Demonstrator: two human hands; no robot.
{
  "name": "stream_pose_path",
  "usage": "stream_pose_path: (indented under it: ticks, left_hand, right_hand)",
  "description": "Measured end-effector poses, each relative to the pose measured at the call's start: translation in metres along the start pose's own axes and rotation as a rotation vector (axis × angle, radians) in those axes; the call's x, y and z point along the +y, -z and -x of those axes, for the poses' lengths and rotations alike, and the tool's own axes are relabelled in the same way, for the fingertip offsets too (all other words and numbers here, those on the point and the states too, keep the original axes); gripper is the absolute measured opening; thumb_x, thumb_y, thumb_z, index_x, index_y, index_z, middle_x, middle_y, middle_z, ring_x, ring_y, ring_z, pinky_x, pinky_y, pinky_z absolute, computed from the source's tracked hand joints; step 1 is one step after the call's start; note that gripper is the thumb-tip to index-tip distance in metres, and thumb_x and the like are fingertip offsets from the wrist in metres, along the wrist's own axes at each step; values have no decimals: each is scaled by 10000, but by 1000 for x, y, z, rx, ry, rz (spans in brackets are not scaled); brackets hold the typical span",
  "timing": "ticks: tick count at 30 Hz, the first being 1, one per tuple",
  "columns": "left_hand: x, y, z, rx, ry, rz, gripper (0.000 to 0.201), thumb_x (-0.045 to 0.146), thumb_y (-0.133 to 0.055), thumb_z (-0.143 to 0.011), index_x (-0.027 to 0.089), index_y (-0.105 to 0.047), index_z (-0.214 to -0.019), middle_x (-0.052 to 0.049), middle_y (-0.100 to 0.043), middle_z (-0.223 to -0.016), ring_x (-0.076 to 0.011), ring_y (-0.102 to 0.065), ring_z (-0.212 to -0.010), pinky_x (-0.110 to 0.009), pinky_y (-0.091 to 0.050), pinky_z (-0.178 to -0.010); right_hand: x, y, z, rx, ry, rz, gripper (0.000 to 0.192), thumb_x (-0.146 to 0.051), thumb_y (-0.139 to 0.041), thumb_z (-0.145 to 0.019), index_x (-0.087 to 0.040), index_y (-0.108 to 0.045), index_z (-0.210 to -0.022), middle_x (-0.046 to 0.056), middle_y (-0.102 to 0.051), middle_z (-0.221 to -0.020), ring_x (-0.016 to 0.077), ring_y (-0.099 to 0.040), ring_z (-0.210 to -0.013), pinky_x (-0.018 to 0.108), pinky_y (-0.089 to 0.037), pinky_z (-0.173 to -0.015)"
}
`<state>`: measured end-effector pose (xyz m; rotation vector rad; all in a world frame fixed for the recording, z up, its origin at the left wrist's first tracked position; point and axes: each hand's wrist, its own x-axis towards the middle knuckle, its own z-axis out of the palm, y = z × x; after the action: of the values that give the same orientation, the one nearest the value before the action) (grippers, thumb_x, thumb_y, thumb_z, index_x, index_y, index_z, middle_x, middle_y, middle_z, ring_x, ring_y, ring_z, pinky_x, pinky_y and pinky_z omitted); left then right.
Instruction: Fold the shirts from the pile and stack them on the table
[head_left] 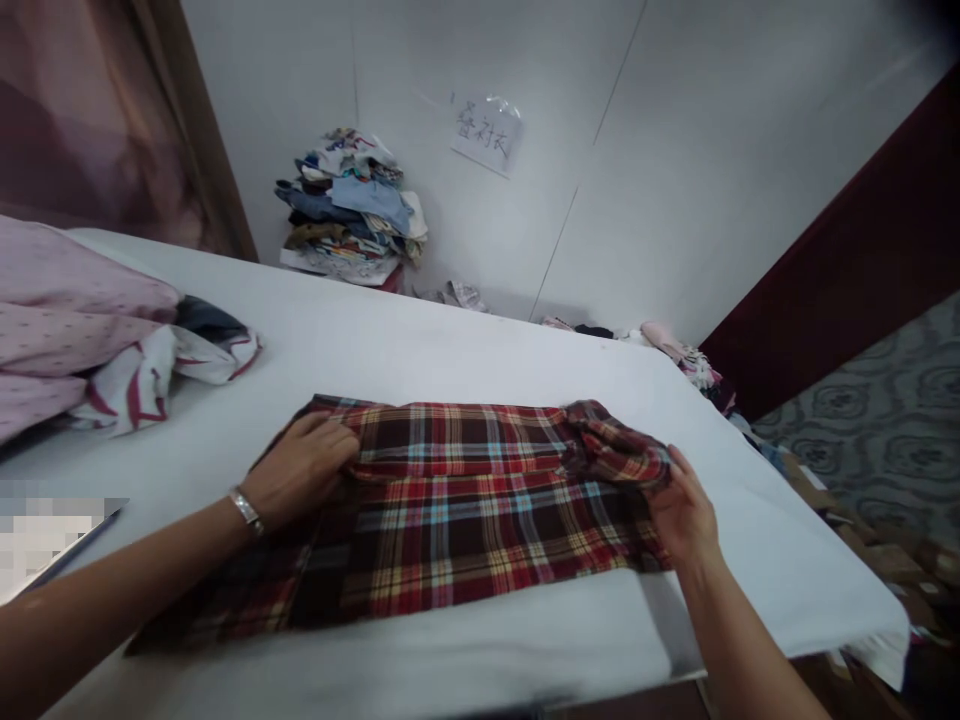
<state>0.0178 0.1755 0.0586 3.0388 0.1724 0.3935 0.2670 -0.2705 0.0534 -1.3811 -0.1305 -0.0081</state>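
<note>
A red, dark and blue plaid shirt (465,510) lies spread across the white table (450,340), partly folded lengthwise. My left hand (300,470) rests on its left side with the fingers curled around a fold of the cloth; a metal bracelet sits on that wrist. My right hand (684,515) grips the bunched right end of the shirt, near the collar, slightly lifted off the table.
A heap of pink dotted and white-red clothes (82,340) lies at the table's left. A stack of folded clothes (352,210) stands by the back wall under a paper sign (486,135). More garments (675,350) spill past the table's far right edge.
</note>
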Motion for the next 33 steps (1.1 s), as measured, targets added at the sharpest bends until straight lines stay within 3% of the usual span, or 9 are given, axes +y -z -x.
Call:
stream_pose_path:
  ticks: [4, 9, 11, 14, 18, 23, 27, 29, 33]
  left_hand:
    - [18, 3, 16, -38, -29, -92, 160, 107, -440, -734, 233, -532, -703, -44, -610, -753, -229, -575, -754, -422, -387, -887]
    - [28, 15, 27, -33, -19, -164, 247, 96, -368, -793, 228, -572, -748, -56, -620, -768, -234, -580, -763, -409, -394, -821]
    - [31, 19, 31, 4, 18, -187, 241, 105, -372, -802, 225, -576, -758, -59, -619, -779, -231, -577, -775, -401, -394, -822]
    - [38, 21, 36, 87, 66, -204, 222, 104, -377, -809, 214, -564, -762, -58, -611, -787, -219, -559, -771, -389, -390, -840]
    - [44, 19, 43, 97, 45, -175, 214, 60, -390, -776, 198, -553, -771, -57, -611, -790, -211, -550, -773, -377, -391, -826]
    - [48, 14, 59, 110, 48, -118, 197, 51, -416, -763, 182, -560, -787, -69, -638, -876, -219, -563, -853, -388, -390, -852]
    - [46, 5, 67, -39, 104, -79, 220, 49, -406, -761, 182, -581, -768, -74, -634, -834, -225, -572, -799, -373, -407, -757]
    - [45, 4, 69, -66, 114, -74, 228, 45, -406, -748, 182, -587, -770, -72, -634, -830, -226, -579, -796, -367, -409, -750]
    - [46, 13, 75, 6, 118, -49, 235, 74, -393, -755, 191, -594, -788, -65, -654, -866, -225, -601, -830, -372, -414, -800]
  right_hand:
    - [19, 20, 15, -38, -195, 20, 428, -472, -600, -761, -383, -580, -1179, -11, -645, -1220, 234, -677, -977, 393, -602, -675]
    - [8, 18, 22, -215, -350, 161, 329, -605, -492, -799, -390, -664, -977, 1, -690, -1142, 271, -613, -1122, 433, -576, -824]
    - [1, 18, 23, -212, -387, 140, 311, -587, -536, -777, -362, -683, -933, 14, -704, -1108, 278, -611, -1123, 433, -565, -870]
    - [-7, 24, 22, -70, -275, -4, 241, -458, -627, -725, -341, -694, -926, 6, -699, -1117, 279, -608, -1132, 467, -514, -971]
    - [-10, 46, 19, 68, -96, -154, 187, -326, -616, -730, -332, -700, -896, -8, -701, -1093, 238, -619, -1115, 483, -461, -1030]
    - [-5, 76, 23, 177, -55, -373, 176, -252, -680, -672, -252, -694, -847, -38, -725, -934, 167, -677, -905, 363, -533, -911]
    - [5, 75, 35, 97, -407, -262, 286, -340, -684, -718, -243, -692, -986, -3, -733, -941, 177, -684, -779, 324, -568, -698]
    - [11, 70, 41, 70, -531, -215, 306, -359, -689, -725, -256, -686, -1013, -4, -733, -946, 184, -685, -779, 320, -568, -674]
    - [16, 64, 48, 48, -412, -147, 397, -277, -742, -663, -298, -655, -1050, -37, -722, -970, 173, -678, -806, 295, -559, -678]
